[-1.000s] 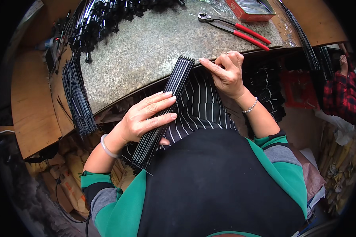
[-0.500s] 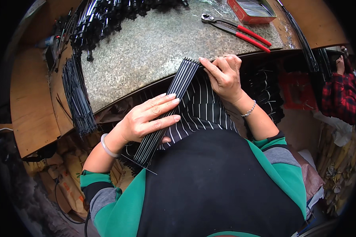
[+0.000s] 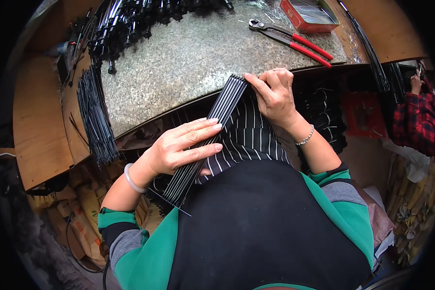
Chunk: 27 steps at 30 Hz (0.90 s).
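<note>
A flat bundle of thin black rods (image 3: 227, 98) lies slantwise over my lap, its far end at the edge of the worktop. My left hand (image 3: 186, 146) grips it around the middle, fingers laid across the top and the thumb mostly hidden beneath. A thin dark wire or rod (image 3: 182, 210) crosses the bundle's near end. At the far end my right hand (image 3: 277, 99) is closed, one fingertip against the corner of the rod tips. Whatever is pinched there is too small to make out. Under the rods is a black striped cloth (image 3: 249, 133).
On the speckled worktop (image 3: 179, 63) lie red-handled pliers (image 3: 295, 42), beside a red box (image 3: 310, 21) of thin pieces. Black shafts (image 3: 130, 24) are heaped at the far left; a sheaf of dark rods (image 3: 96, 116) hangs over the left edge. Another person's checked sleeve (image 3: 415, 121) shows at right.
The far end of the bundle has shifted slightly right and nearer to me. Both hands keep nearly the same place and hold.
</note>
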### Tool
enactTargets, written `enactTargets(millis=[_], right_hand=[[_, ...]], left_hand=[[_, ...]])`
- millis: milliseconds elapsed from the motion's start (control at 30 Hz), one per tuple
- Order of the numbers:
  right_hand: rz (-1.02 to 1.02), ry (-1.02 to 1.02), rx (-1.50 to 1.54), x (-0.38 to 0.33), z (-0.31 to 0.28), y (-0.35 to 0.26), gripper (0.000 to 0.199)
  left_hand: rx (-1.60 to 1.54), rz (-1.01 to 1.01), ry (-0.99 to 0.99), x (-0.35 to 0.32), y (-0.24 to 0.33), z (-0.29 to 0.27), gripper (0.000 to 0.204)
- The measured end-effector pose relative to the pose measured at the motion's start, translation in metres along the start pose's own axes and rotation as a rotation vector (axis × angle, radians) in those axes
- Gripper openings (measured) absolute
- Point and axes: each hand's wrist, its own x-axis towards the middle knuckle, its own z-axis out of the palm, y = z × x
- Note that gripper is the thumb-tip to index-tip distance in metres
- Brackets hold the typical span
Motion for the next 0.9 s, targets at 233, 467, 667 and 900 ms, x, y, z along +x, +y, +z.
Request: enactTargets(millis=[233, 467, 667, 900], right_hand=[[0.027, -0.207, 0.041, 0.013, -0.014, -0.012, 0.053], [-0.001, -0.56, 0.933, 0.063, -0.086, -0.017, 0.063], [0.122, -0.685, 0.944, 0.073, -0.078, -0.037, 0.067], [0.273, -0.464, 1.518, 0.057, -0.046, -0.043, 0.027]], left_hand=[[0.001, 0.052, 0.037, 0.001, 0.003, -0.005, 0.05], [-0.38, 0.135, 0.406, 0.054, 0.018, -0.041, 0.046], [-0.309, -0.092, 0.58, 0.115, 0.01, -0.035, 0.024], [-0.737, -0.593, 0.079, 0.118, 0.016, -0.065, 0.033]])
